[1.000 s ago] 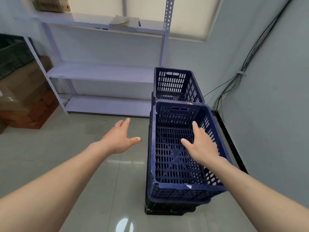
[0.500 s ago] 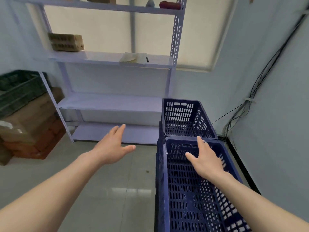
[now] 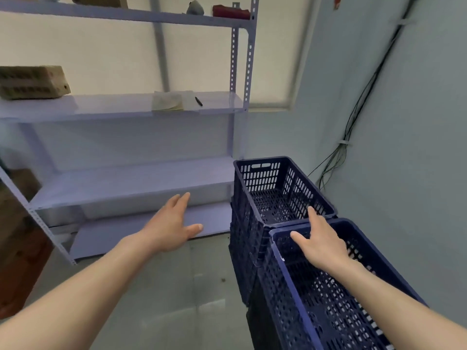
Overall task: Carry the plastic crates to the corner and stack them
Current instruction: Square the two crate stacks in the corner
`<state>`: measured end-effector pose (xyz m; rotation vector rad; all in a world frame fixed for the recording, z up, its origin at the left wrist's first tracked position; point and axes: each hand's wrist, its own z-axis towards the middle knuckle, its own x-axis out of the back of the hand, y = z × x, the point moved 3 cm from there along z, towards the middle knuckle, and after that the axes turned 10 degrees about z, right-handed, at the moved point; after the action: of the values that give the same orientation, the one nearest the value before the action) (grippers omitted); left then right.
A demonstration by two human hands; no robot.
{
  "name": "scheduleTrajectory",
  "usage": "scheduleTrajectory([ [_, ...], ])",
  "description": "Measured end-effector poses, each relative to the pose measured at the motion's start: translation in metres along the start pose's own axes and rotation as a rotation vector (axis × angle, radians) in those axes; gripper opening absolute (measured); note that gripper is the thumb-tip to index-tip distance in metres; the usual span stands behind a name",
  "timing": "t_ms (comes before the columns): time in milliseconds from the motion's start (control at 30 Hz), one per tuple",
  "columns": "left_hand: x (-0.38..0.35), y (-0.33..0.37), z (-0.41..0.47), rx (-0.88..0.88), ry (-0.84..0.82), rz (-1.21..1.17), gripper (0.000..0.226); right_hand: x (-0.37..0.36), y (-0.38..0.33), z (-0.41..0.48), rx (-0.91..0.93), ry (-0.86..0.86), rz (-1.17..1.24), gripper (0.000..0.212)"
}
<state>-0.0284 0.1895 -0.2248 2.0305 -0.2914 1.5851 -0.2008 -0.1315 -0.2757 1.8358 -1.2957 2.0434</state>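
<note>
Two stacks of dark blue perforated plastic crates stand in the room's right corner. The far crate (image 3: 278, 188) sits against the back wall. The near crate (image 3: 328, 294) tops a stack right in front of it, over a black crate (image 3: 260, 322). My right hand (image 3: 321, 243) hovers over the near crate's far end, fingers spread, holding nothing. My left hand (image 3: 171, 228) is out in the air to the left of the crates, fingers apart and empty, above the floor.
A white metal shelving rack (image 3: 131, 188) lines the back wall left of the crates, with a brown block (image 3: 32, 82), papers and a pen on it. Cardboard boxes (image 3: 17, 238) stand at the far left. Cables (image 3: 338, 157) run down the right wall.
The view has tilted upward, so the crates sit lower in frame and more of the shelves shows. Both hands stay open and hold roughly the same pose above the crate and floor.
</note>
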Motion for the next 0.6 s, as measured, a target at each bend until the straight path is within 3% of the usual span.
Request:
scheduleTrajectory([
  [167,0.018,-0.027,0.036,-0.07,-0.012,-0.001,0.091,-0.013,-0.013,0.001,-0.064,0.035,0.025,0.09],
  [600,0.005,-0.01,0.178,-0.242,-0.143,0.009,0.09,-0.028,0.005,0.087,-0.252,0.12,0.09,0.091],
])
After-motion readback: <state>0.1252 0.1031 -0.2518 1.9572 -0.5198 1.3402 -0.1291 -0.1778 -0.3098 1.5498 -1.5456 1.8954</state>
